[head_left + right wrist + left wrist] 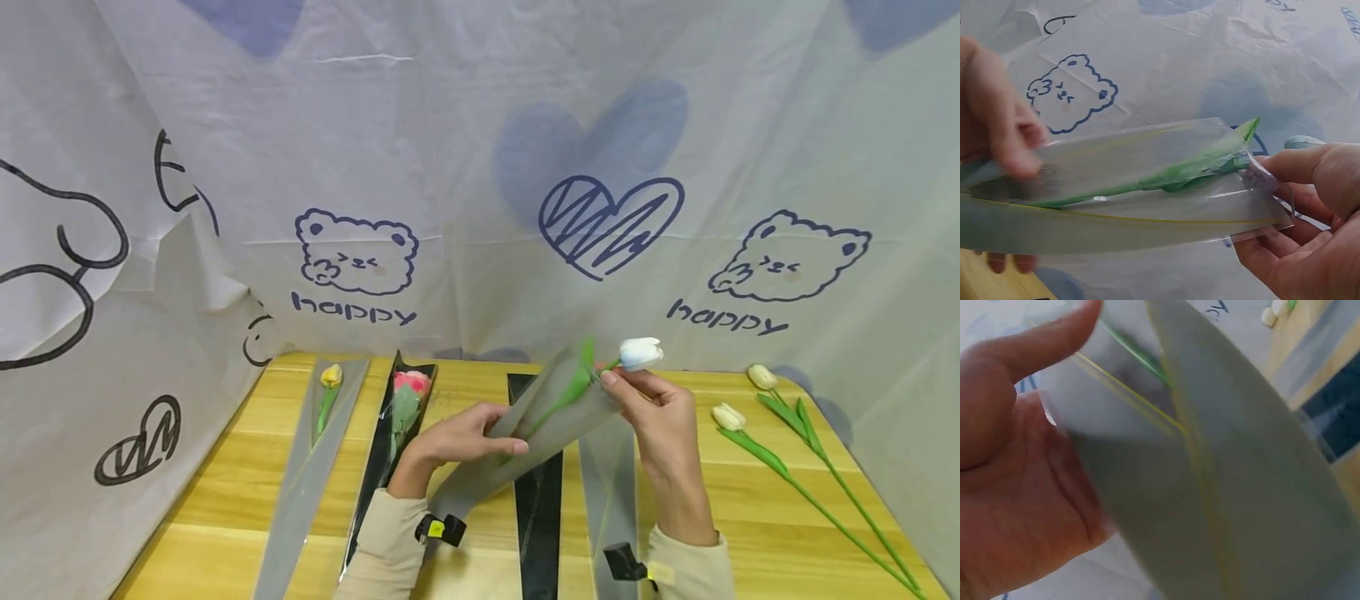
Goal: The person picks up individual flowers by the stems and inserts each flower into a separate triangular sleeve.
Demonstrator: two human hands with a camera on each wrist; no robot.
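A: What lettering can be read?

B: The word "happy" (352,308) is printed at left and again at right on a white cloth (465,125), each time beneath a bear drawing (357,252). A partly hatched heart (611,225) is shown between them.

A: And the flower in hand?

B: A white tulip (579,385) is held above the counter (480,554), its stem enclosed in a translucent sleeve (570,429). Its long axis is slanted from near left to far right, with the bloom (640,353) pointed far right, clear of the sleeve's mouth.

A: How is it supported?

B: The stem is pinched just beneath the bloom by the right hand (663,417). The sleeve is gripped farther left by the left hand (465,437), thumb in front, fingers behind.

A: The setting?

B: The pale wooden counter is backed and flanked by the cloth. At left, a yellow tulip (327,392) and a pink rose (411,385) are laid out in wraps. A black wrap (540,517) and a grey wrap (606,500) are placed mid-counter; at right, two loose tulips (761,452) are set with their heads toward the far edge.
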